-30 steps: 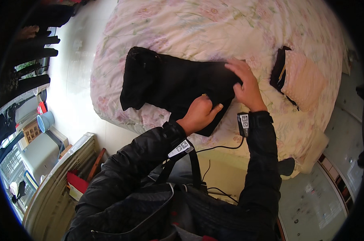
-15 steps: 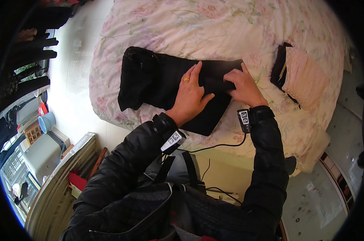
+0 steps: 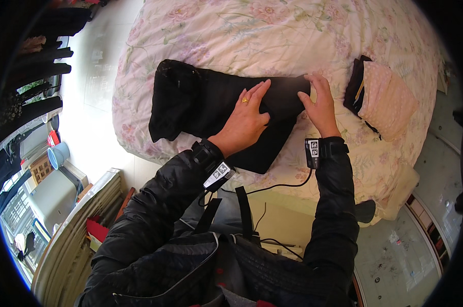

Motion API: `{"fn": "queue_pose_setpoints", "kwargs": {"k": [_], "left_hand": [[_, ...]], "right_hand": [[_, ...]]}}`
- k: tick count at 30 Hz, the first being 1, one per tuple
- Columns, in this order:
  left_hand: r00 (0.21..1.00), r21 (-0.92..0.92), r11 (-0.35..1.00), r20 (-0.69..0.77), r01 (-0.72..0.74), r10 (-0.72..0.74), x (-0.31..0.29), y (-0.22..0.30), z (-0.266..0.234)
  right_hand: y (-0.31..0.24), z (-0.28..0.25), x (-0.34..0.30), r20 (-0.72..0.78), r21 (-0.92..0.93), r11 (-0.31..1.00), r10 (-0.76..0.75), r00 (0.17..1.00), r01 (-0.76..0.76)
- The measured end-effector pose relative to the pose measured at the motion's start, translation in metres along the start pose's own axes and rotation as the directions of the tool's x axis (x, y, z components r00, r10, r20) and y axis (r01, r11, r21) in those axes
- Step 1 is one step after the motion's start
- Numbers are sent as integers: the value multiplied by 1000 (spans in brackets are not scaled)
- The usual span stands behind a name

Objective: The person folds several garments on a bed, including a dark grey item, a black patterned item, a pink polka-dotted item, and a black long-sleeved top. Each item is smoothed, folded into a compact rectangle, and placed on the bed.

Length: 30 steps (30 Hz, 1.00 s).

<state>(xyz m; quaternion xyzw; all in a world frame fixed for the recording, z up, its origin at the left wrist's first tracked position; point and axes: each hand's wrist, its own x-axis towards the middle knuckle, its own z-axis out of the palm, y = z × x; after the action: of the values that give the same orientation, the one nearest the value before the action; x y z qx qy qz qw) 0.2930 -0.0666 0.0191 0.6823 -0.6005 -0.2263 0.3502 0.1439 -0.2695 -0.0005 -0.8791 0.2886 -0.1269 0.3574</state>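
Observation:
A black garment (image 3: 221,100) is spread across the bed, its left end bunched and thicker, with one part angling down toward me at the lower right. I cannot tell exactly which kind of garment it is. My left hand (image 3: 247,120) lies on its middle, fingers stretched out and a yellow ring on one of them. At the garment's right end is my right hand (image 3: 320,105), thumb and fingers apart, fingertips touching or just above the edge. Nothing shows held in either hand.
The bed's floral cover (image 3: 231,38) surrounds the garment. To the right lies a folded pink cloth (image 3: 390,102) beside a black one (image 3: 353,89). A black cable (image 3: 282,185) runs from my right wrist device. Dark clothes hang at left, above a blue bucket (image 3: 59,154).
My right hand has opened from a pinch and shifted right to the garment's end. My left hand has slid slightly right along the cloth.

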Motion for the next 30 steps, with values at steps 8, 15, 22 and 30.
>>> {"fn": "queue_pose_setpoints", "kwargs": {"k": [8,15,22,30], "left_hand": [[999,147,988,9,45,-47,-2,-9,-2],[973,100,974,-134,202,-188,-5,-52,1],[953,296,908,-26,297,-303,30,-108,-4],[942,-40,943,77,331,-327,55,-124,9]], "right_hand": [[6,26,30,272,-212,924,-257,927,318],[20,29,59,-121,-266,955,-170,978,133],[30,40,56,-384,-286,958,-140,913,27],[42,59,-14,-96,371,783,568,817,-500]]}}
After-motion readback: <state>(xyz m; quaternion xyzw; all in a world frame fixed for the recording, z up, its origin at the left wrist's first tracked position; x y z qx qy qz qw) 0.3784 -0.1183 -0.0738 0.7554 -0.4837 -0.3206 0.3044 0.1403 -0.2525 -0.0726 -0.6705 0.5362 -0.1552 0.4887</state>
